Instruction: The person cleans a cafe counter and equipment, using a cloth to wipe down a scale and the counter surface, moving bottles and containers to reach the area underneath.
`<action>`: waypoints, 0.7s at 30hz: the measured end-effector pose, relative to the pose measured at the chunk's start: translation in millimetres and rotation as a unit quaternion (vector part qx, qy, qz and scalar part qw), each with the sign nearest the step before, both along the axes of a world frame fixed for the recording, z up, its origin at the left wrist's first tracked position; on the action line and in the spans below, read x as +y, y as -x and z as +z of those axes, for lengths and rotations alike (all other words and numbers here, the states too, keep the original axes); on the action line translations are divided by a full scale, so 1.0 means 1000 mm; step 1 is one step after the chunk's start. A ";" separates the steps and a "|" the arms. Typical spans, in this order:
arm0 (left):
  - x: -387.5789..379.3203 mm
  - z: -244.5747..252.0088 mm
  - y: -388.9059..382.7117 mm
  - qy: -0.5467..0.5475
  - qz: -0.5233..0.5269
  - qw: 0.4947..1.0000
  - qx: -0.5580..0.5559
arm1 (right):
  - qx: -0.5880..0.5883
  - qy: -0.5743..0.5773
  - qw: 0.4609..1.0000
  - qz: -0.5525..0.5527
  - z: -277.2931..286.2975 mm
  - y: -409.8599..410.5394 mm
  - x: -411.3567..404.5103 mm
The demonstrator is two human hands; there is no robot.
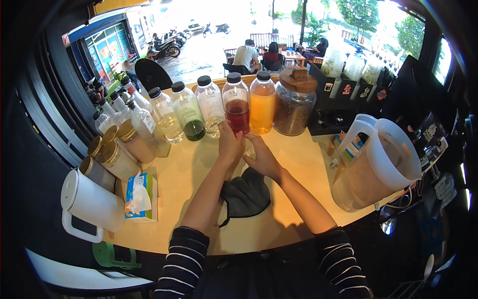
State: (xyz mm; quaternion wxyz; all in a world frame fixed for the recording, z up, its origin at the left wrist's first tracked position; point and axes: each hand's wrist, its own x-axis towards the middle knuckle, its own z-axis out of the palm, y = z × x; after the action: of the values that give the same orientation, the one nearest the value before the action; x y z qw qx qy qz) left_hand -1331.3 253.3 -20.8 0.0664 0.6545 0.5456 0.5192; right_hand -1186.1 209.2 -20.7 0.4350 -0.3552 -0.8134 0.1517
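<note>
Both hands reach to the foot of a clear bottle of red liquid (pixel 237 114) with a black cap, standing in a row of bottles. My left hand (pixel 230 145) is at its lower left front; whether the fingers grip it is hidden. My right hand (pixel 264 157) is just below and right of it, thumb and fingers apart, with no object visible between them. A dark grey cloth (pixel 248 194) with a black edge lies crumpled on the wooden counter (pixel 298 187) under my wrists. An orange-filled bottle (pixel 262 106) stands to the right, a nearly drained clear bottle (pixel 210 108) to the left.
A wood-lidded glass jar (pixel 295 106) ends the row. A large translucent pitcher (pixel 373 168) stands right, near a black cup holder (pixel 336 93). At left are gold-lidded jars (pixel 123 160), a white pitcher (pixel 93 202) and a tissue pack (pixel 143 198). People (pixel 245 56) sit outside.
</note>
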 end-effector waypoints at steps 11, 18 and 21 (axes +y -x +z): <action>-0.059 0.059 0.080 -0.057 -0.009 0.998 0.024 | -0.007 -0.133 0.991 0.029 0.086 0.072 0.028; -0.066 0.064 0.116 -0.077 0.015 0.997 0.007 | -0.026 -0.246 0.969 -0.014 0.138 0.133 0.092; -0.068 0.066 0.116 -0.066 -0.002 0.998 -0.014 | -0.079 -0.199 0.971 -0.108 0.146 0.144 0.118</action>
State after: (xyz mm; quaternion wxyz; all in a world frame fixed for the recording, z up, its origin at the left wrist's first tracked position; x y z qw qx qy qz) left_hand -1447.5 185.3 44.7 0.0317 0.6514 0.5076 0.5630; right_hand -1330.2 326.8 125.8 0.4449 -0.3579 -0.8160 -0.0899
